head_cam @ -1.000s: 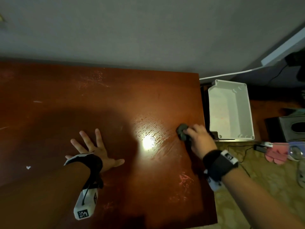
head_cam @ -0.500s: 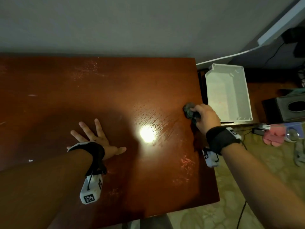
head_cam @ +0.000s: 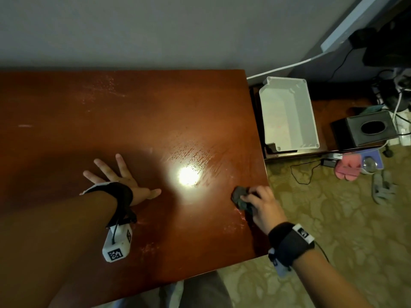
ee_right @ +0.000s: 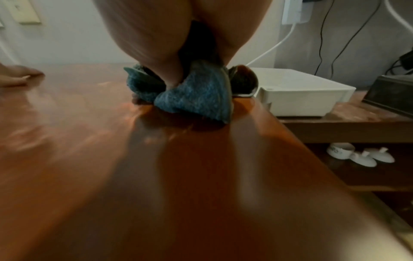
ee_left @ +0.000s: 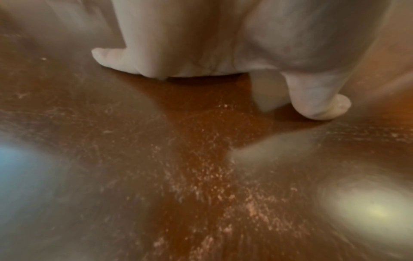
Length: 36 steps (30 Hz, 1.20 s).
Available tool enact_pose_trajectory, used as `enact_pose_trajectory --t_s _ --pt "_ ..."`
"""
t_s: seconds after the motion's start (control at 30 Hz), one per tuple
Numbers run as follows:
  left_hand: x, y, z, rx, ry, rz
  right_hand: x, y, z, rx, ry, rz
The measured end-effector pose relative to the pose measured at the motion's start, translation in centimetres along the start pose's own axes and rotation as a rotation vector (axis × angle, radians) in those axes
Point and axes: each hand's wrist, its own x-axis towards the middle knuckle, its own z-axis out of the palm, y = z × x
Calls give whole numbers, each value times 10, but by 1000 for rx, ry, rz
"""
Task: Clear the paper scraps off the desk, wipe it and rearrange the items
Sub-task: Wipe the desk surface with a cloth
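The cloth [head_cam: 240, 197] is on the tabletop [head_cam: 133, 121], close to the right edge and nearer the front right corner than the back one. It is a dark blue-grey cloth, all bunched up into a lump. The lump is a bit longer one way: it runs slanted, from back-left to front-right. In the right wrist view one folded corner sticks out low, pointing at the front edge.

The right hand [head_cam: 263, 205] holds the cloth. Its fingers are curled over the top of the lump and press it down on the wood. The fingers point to the left, away from the right edge.

The left hand [head_cam: 124, 181] lies flat on the tabletop, palm down, with the fingers spread wide. The fingers point at the back edge and the thumb points right, toward the cloth. This hand holds nothing. It is well apart from the cloth, about in the middle of the tabletop from left to right.

A bright spot of light [head_cam: 188, 176] shines on the wood between the two hands, with smeary streaks around it.

Just past the right edge, on a lower shelf [head_cam: 329, 107], sits a white box [head_cam: 289, 112] with its open side up. Its long side runs from back to front. A black tissue box [head_cam: 369, 130] sits to the right of it.
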Motion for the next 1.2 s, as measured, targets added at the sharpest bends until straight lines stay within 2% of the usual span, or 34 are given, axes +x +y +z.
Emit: enact_pose_trajectory --t_s 0.3,0.4,0.53,0.7,0.8,0.87,1.0,1.2 --pt "-2 -1 0 15 -2 13 136 8 -34 -12 85 158" --pt "-1 -2 0 18 0 4 156 10 -36 26 100 171" --pt "-4 -2 2 22 18 20 123 2 -23 45 125 159" --pt "-6 -5 7 -20 54 38 32 -23 -5 37 -26 118" --pt "-6 -5 9 -3 65 49 -30 -32 14 42 -67 39" --pt "-5 -6 9 -10 67 53 -52 -35 22 58 -62 18" --pt "-4 -8 9 -21 63 53 -36 -36 18 68 -44 64" --pt "-7 -6 8 -10 69 41 56 -32 -7 110 37 218"
